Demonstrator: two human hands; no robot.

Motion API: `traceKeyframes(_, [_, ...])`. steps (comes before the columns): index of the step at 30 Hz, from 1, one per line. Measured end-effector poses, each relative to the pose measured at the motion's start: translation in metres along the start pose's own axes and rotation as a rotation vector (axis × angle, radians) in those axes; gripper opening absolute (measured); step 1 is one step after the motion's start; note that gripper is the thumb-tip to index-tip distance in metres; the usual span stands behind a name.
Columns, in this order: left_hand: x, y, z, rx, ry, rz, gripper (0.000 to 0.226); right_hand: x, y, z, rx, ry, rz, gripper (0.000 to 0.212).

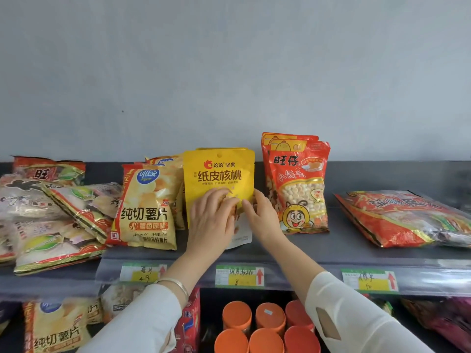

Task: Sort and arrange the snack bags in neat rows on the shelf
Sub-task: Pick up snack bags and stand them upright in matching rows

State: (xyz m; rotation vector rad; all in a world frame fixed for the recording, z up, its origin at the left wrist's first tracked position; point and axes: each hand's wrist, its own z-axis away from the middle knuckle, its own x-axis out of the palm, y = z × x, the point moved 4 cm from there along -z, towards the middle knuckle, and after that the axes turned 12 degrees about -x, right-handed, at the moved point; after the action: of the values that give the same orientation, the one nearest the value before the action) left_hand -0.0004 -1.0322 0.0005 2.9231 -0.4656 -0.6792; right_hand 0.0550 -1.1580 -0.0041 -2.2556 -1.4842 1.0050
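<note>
A yellow walnut bag (219, 174) stands upright in the middle of the grey shelf (305, 247), with another like it just behind. My left hand (211, 217) lies flat on its lower front, and my right hand (260, 212) pinches its right edge. To its left stands a yellow potato chip bag (146, 207) with more behind. To its right stand red bun-snack bags (299, 189). A loose heap of rice cracker bags (51, 212) lies at the far left. One red cracker bag (402, 217) lies flat at the right.
Price labels (239, 276) line the shelf's front edge. The lower shelf holds orange-lidded jars (267, 327), a red box (190, 322), chip bags (56, 324) at left and dark bags (443, 319) at right. A grey wall (229, 72) backs the shelf.
</note>
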Motion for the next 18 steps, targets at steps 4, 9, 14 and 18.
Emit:
traceKeyframes(4, [0.012,0.026,0.002,0.069,-0.073,0.073,0.039,-0.028,0.000,0.010,0.019,0.045,0.164,0.048])
traceKeyframes(9, [0.042,0.085,-0.001,0.210,-0.165,0.264,0.042,-0.106,0.014,0.035,0.173,0.392,0.379,0.043])
traceKeyframes(14, [0.076,0.167,0.000,0.351,-0.366,0.292,0.052,-0.189,0.046,0.060,0.397,0.570,0.472,0.043])
traceKeyframes(18, [0.115,0.222,0.000,0.454,-0.559,0.061,0.066,-0.238,0.074,0.075,0.501,0.408,0.615,0.048])
